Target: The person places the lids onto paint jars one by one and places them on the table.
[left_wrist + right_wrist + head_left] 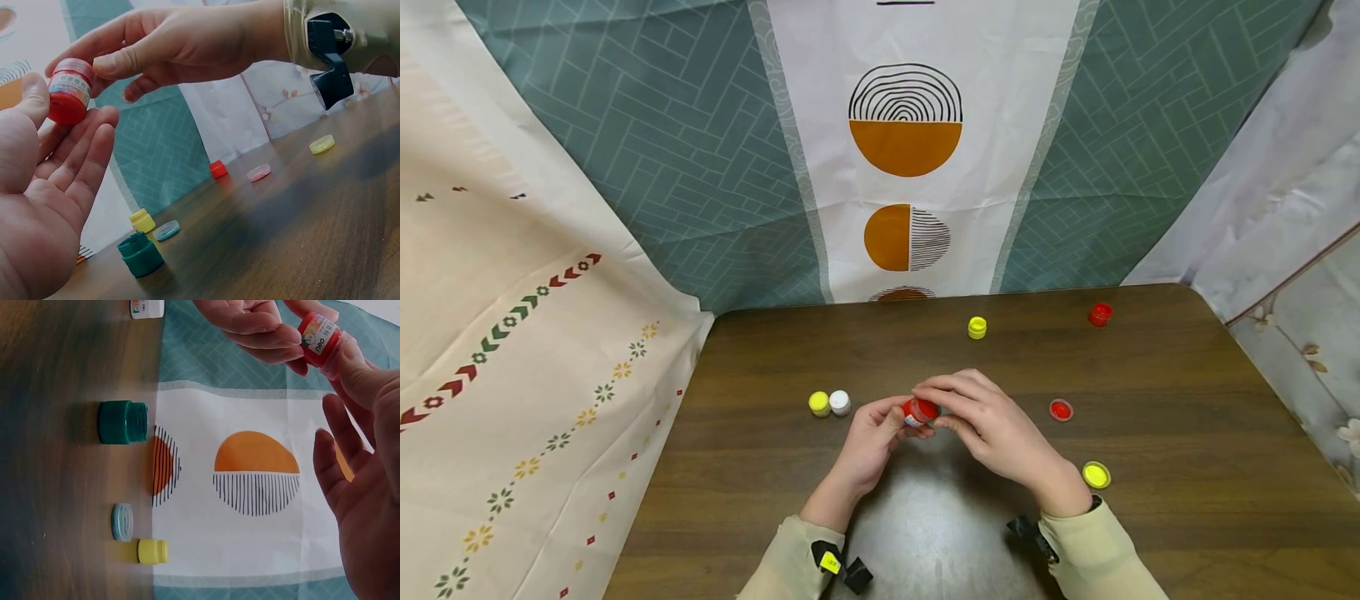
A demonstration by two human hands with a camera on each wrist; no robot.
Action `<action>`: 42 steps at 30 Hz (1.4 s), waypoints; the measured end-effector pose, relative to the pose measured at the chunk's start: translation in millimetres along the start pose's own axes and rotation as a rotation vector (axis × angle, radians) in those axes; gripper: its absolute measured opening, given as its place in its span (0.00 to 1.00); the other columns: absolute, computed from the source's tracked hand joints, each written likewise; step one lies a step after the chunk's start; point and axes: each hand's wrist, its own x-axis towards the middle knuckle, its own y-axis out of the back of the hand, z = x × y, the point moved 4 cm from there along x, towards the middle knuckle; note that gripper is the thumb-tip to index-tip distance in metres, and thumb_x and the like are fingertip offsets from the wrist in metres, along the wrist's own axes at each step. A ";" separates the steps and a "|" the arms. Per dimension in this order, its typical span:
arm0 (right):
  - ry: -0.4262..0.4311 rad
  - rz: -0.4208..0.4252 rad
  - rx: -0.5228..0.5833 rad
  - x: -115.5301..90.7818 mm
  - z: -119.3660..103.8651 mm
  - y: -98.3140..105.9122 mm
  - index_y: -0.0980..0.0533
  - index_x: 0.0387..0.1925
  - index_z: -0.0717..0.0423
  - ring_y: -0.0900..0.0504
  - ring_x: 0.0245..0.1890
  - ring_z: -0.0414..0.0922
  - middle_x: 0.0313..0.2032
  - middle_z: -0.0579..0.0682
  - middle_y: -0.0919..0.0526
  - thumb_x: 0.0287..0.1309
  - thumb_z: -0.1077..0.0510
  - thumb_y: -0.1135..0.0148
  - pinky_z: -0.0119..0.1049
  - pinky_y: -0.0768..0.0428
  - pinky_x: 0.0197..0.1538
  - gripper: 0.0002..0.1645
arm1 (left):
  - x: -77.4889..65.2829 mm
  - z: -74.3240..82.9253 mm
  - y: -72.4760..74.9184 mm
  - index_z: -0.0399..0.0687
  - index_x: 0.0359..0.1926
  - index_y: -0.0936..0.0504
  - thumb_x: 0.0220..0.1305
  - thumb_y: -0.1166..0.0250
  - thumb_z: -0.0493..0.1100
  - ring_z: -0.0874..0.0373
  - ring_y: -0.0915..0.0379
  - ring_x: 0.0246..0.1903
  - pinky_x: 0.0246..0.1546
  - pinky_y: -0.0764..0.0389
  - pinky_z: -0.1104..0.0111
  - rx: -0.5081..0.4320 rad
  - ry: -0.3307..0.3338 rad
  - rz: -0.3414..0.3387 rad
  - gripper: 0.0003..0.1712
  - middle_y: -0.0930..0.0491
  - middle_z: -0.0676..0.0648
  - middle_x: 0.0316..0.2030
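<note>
A small red paint jar (920, 412) with a printed label is held up over the table between both hands. My left hand (867, 446) grips its body, thumb on one side and fingers on the other. At the jar's clear lid (342, 351), the thumb and fingers of my right hand (996, 425) pinch the rim, the other fingers loosely bent. Below and beyond the hands stands an uncapped green jar (140, 255), with a teal lid (167, 230) lying near it; the hands mostly hide both in the head view.
An uncapped yellow jar (977, 327) and an uncapped red jar (1101, 314) stand near the table's far edge. At right lie a red lid (1061, 410) and a yellow lid (1096, 475). A capped yellow jar (819, 404) and a white jar (840, 403) stand left.
</note>
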 end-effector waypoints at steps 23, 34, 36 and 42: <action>-0.115 0.080 -0.063 -1.1 8.2 -2.2 0.17 0.46 0.47 0.23 0.50 0.42 0.43 0.38 0.16 0.63 0.33 0.28 0.42 0.20 0.53 0.25 | -1.2 1.5 0.2 0.57 0.53 0.09 0.58 0.22 0.55 0.61 0.13 0.43 0.46 0.15 0.70 0.005 -0.010 0.048 0.22 0.10 0.52 0.45; -0.194 -0.007 -0.019 -6.3 9.3 -2.6 0.22 0.70 0.41 0.24 0.57 0.44 0.56 0.40 0.20 0.64 0.41 0.25 0.47 0.20 0.55 0.35 | -0.9 2.7 -0.3 0.45 0.56 0.11 0.68 0.31 0.61 0.61 0.14 0.39 0.48 0.15 0.66 0.032 0.003 0.043 0.28 0.10 0.53 0.42; -0.160 -0.019 -0.015 -5.9 8.1 -1.8 0.22 0.71 0.39 0.25 0.60 0.44 0.59 0.40 0.22 0.65 0.46 0.24 0.47 0.20 0.57 0.34 | -0.8 2.5 -0.6 0.52 0.55 0.11 0.69 0.34 0.63 0.60 0.14 0.39 0.49 0.15 0.65 0.017 0.005 0.029 0.25 0.10 0.52 0.42; -0.080 -0.007 -0.011 -4.4 5.1 -2.1 0.18 0.65 0.41 0.24 0.58 0.45 0.57 0.42 0.21 0.69 0.49 0.28 0.44 0.20 0.55 0.25 | -0.7 1.0 -0.7 0.59 0.55 0.10 0.71 0.39 0.64 0.59 0.13 0.40 0.49 0.14 0.64 0.009 -0.005 -0.012 0.23 0.10 0.52 0.44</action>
